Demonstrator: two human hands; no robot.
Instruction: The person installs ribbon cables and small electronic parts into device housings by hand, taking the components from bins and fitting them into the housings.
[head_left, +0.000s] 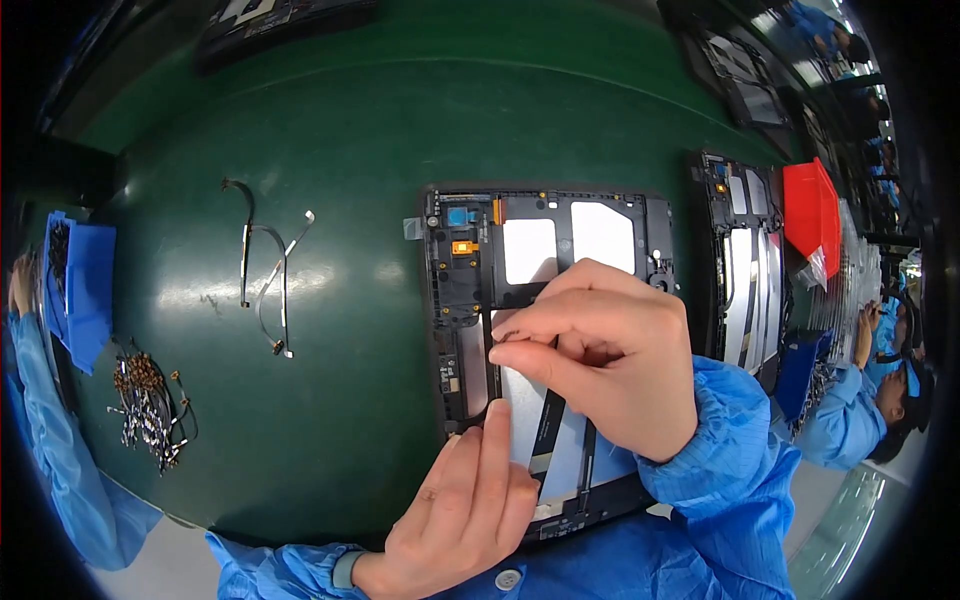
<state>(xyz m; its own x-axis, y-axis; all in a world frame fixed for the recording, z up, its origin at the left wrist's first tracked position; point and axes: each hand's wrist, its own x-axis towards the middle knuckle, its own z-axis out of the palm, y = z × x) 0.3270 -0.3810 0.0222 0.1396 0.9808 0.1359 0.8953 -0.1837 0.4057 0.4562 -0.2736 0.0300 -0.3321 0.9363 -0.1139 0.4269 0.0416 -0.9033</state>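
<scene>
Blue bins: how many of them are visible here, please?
2. One blue bin is at the left of the green table; a darker blue bin is at the right, near another person's sleeve. More may be hidden there.

Showing deep green across the tabletop [330, 125]. Reading black on the device frame [432, 300], silvery white on the panels [603, 238], orange on a small flex piece [464, 247], blue on a small square [459, 215]. Running black and silver along the loose cables [246, 262], turning brownish at the piled connectors [140, 372]. Showing red on one bin [812, 215], plain blue on another bin [92, 290], brighter blue on the sleeves [728, 412].
</scene>
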